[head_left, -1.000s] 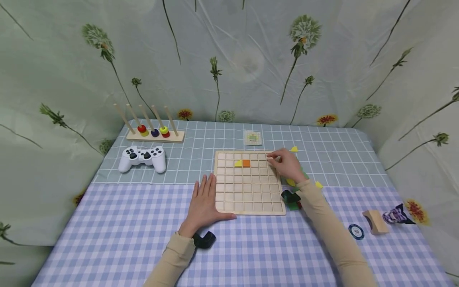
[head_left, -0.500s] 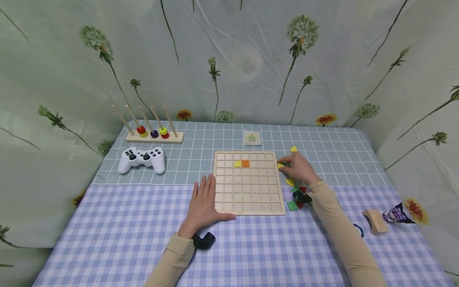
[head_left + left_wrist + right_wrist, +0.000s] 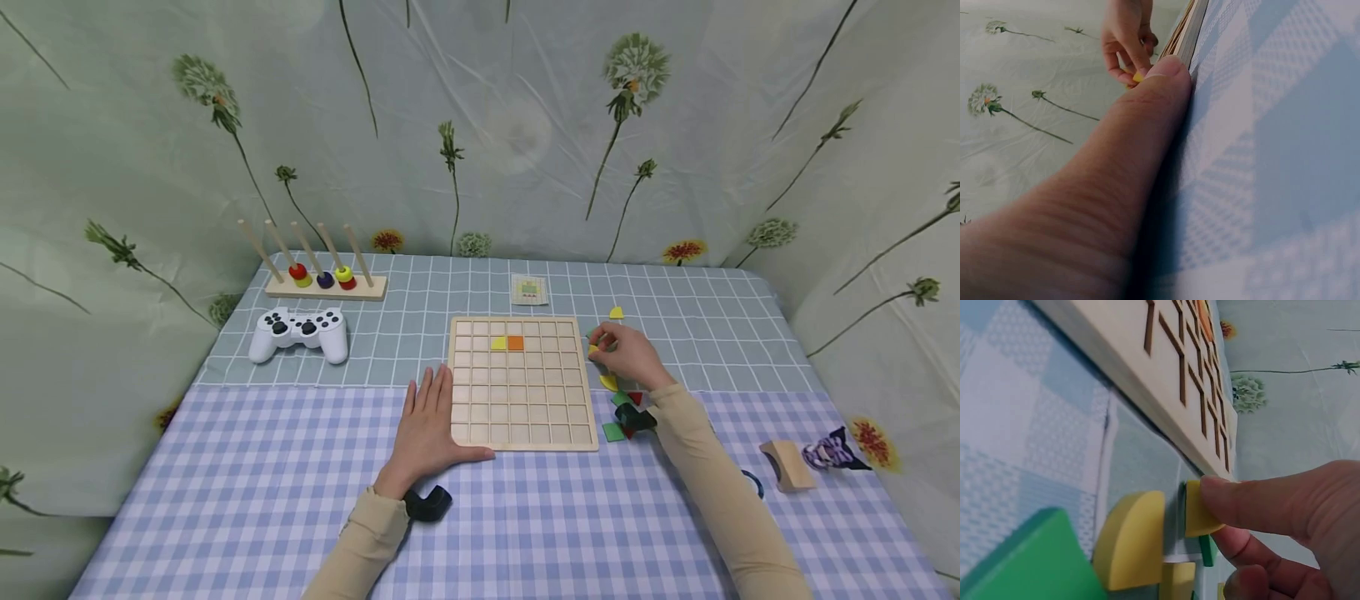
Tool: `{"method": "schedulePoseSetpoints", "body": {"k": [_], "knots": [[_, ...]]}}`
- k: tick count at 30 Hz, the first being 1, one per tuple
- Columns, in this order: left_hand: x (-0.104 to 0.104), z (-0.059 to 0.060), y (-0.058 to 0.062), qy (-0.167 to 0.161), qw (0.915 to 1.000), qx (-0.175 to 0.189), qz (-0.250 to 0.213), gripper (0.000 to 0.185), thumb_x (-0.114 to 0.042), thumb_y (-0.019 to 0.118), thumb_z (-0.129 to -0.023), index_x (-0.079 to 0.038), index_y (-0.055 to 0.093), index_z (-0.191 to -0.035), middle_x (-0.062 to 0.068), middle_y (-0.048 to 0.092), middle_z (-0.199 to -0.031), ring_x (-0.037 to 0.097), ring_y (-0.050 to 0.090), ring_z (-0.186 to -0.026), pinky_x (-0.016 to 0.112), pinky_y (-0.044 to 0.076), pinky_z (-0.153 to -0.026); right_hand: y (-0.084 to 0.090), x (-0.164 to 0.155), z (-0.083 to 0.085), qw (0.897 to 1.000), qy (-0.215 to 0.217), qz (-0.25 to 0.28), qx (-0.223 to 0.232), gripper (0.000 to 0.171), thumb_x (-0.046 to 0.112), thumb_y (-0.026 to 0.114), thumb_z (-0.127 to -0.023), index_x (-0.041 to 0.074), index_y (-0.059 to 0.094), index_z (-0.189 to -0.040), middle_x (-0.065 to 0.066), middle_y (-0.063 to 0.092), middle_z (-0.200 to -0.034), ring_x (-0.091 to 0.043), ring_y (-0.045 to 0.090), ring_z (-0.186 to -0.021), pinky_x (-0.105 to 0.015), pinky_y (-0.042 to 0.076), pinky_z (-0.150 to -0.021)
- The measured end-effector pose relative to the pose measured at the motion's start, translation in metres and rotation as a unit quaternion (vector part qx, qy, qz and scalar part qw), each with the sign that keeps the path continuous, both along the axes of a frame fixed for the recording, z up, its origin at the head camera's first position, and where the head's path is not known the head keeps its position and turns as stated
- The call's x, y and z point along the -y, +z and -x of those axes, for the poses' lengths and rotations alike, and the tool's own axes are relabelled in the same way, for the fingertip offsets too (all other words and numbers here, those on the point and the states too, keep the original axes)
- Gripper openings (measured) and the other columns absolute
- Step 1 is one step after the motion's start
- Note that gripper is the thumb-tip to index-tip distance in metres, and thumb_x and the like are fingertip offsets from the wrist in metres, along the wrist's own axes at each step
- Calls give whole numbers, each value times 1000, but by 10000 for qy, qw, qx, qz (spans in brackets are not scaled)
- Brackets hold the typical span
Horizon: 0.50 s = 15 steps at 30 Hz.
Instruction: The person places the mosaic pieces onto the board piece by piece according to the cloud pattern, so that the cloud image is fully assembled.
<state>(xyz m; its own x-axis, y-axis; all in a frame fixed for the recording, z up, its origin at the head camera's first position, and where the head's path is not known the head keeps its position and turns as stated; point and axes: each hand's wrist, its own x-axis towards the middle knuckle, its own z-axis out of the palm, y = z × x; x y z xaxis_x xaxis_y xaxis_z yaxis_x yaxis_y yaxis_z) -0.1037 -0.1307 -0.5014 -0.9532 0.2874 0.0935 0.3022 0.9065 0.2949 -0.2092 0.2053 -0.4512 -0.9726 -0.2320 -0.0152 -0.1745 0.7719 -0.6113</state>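
Observation:
A light wooden grid board (image 3: 517,392) lies on the table, with a yellow piece (image 3: 498,343) and an orange square (image 3: 515,342) side by side in its cells. My left hand (image 3: 426,429) rests flat at the board's left edge, fingers straight, thumb stretched along the near edge. Just right of the board, my right hand (image 3: 632,357) pinches a small yellow piece (image 3: 1196,511) between thumb and index finger. Close to it in the right wrist view are a yellow quarter-round piece (image 3: 1132,540) and a green piece (image 3: 1035,565), large in the foreground.
Green squares (image 3: 612,432) and a red triangle (image 3: 635,397) lie by the right wrist. A patterned card (image 3: 529,290) is behind the board. At left stand a white game controller (image 3: 298,335) and a peg stand (image 3: 326,287). A wooden arch block (image 3: 787,465) sits right.
My right hand has moved from over the board's upper right corner to the pieces beside it and now pinches a yellow piece. The left hand stays put.

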Motion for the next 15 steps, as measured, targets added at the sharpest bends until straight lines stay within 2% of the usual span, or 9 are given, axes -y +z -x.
{"method": "schedulePoseSetpoints", "body": {"k": [4,9,15], "knots": [[-1,0,0,-10,10000,0,31,136,-85,59,-60,4,8,-150,18,11,-156,32,2,-143,46,0,-113,3,2,-2,9997,-134,67,-186,14,12,71,-85,5,64,-96,-9,62,-84,-22,54,-65,-33,40,-54],[-1,0,0,3,10000,7,15,135,-84,59,-60,3,8,-150,17,11,-156,32,2,-143,46,-1,-113,6,17,2,9978,-182,433,-472,17,14,71,-85,3,64,-97,-9,63,-84,-19,49,-59,-33,38,-53],[-1,0,1,5,10000,-3,16,135,-85,58,-60,3,8,-150,17,11,-156,31,1,-143,46,0,-113,5,45,10,9969,-115,720,-306,13,15,72,-85,5,63,-86,-6,61,-79,-19,48,-61,-31,39,-54]]}}
